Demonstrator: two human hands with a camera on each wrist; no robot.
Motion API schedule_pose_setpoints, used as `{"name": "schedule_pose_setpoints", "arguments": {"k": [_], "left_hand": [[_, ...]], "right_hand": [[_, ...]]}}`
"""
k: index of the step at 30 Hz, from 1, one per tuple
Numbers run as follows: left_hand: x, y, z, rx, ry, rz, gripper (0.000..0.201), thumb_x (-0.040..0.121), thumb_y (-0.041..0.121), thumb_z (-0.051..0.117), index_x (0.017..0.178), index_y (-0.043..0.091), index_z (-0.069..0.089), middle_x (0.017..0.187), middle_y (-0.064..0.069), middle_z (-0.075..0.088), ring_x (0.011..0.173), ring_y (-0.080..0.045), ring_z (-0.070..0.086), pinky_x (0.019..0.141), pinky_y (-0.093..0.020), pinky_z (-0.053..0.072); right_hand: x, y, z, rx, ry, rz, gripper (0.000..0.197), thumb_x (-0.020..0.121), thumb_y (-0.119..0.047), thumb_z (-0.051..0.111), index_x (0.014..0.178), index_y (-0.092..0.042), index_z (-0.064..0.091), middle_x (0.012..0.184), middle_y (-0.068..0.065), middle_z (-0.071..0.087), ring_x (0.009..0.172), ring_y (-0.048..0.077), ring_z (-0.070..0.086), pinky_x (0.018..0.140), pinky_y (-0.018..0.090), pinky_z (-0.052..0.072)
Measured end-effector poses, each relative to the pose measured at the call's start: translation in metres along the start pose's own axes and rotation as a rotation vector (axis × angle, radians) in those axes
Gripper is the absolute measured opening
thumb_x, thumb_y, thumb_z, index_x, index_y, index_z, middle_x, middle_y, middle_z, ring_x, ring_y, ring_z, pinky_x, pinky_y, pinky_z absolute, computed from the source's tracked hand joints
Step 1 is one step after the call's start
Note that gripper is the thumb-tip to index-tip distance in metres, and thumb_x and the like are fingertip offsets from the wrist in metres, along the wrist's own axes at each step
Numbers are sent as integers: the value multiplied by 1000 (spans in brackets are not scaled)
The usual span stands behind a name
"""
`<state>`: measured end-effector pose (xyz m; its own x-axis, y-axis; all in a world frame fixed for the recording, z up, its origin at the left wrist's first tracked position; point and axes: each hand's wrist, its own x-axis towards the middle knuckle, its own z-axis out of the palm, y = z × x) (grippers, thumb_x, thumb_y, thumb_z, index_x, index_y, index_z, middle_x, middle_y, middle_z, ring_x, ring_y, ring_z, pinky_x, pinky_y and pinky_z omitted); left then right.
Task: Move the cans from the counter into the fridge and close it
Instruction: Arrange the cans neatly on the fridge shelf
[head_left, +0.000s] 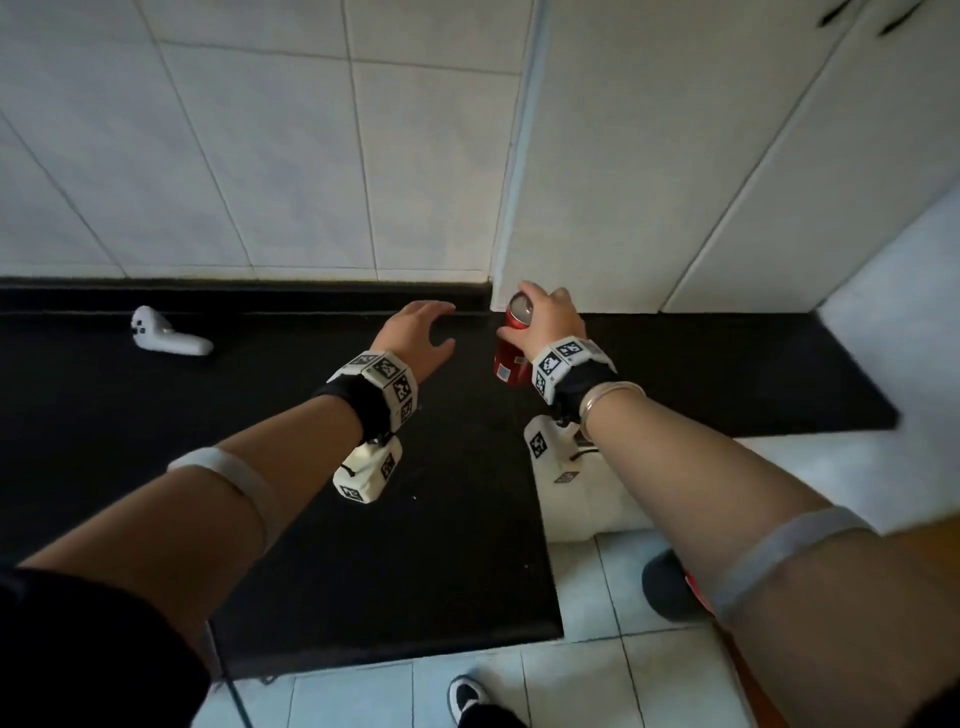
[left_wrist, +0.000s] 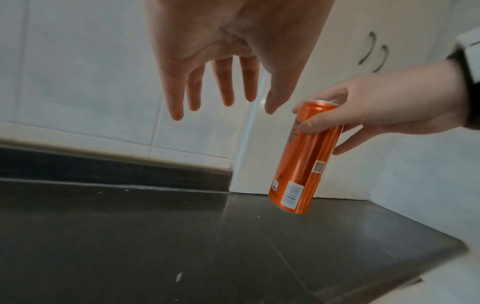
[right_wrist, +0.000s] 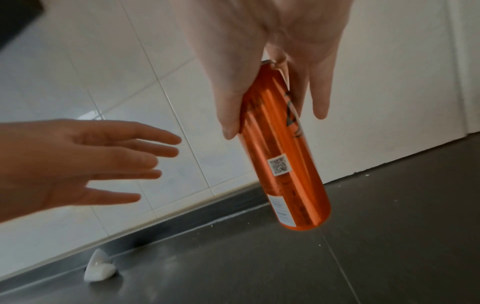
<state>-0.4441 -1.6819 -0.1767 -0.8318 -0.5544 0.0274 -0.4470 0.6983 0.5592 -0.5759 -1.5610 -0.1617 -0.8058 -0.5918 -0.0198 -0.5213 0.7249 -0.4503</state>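
Observation:
A slim orange-red can (head_left: 511, 345) (left_wrist: 303, 160) (right_wrist: 285, 156) hangs tilted just above the black counter (head_left: 260, 415), near the back corner by the white cabinet. My right hand (head_left: 545, 322) (left_wrist: 376, 111) (right_wrist: 259, 67) grips it near the top, thumb on one side and fingers on the other. My left hand (head_left: 421, 338) (left_wrist: 221, 67) (right_wrist: 78, 164) hovers to the left of the can with fingers spread and straight, holding nothing. No fridge shows in any view.
A white controller (head_left: 166, 335) (right_wrist: 100, 271) lies on the counter at the back left. White tiled wall (head_left: 260, 156) runs behind; a white cabinet (head_left: 675, 156) with dark handles (left_wrist: 374, 51) stands at the right. The counter's edge (head_left: 550, 545) drops to tiled floor, where my shoe (head_left: 467, 696) shows.

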Motion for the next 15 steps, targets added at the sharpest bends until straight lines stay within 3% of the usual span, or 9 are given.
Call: {"name": "schedule_pose_setpoints", "arguments": {"k": [8,15], "left_hand": [[-39,87,28,6,-162,282,48,87,26,59,132,22,45,138,-4,46,123,-21,48,101,-31,39],[-86,199,85,-3,-296,535,46,86,27,59,130,23,47,139,-2,46,127,-19,45,106,-31,35]], "right_hand": [[-114,47,-64,51,206,204,65,82,-38,69,140,-26,40,132,10,39,114,30,55,95,38,47],[-219,140,-129,29,319,453,63,82,-48,63,137,-29,40,135,5,38,112,30,56,92,38,49]]}}
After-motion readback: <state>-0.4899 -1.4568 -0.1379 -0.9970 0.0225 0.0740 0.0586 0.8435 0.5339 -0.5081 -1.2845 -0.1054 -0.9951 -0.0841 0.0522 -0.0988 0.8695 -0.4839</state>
